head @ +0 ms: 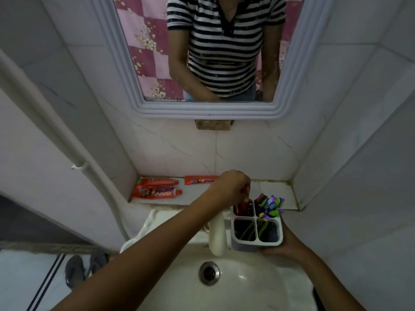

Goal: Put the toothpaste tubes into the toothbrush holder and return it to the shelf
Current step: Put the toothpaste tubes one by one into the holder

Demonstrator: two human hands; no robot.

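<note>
My right hand grips a white four-compartment toothbrush holder from below, above the sink. Colourful toothbrushes stick out of its far right compartment. My left hand pinches a red toothpaste tube whose lower end sits in the far left compartment. Three more red toothpaste tubes lie flat on the tiled shelf: two at the left and one partly hidden behind my left hand.
A white sink with a metal drain lies below the holder, and a white tap stands just left of it. A framed mirror hangs above the shelf. Tiled walls close in on both sides.
</note>
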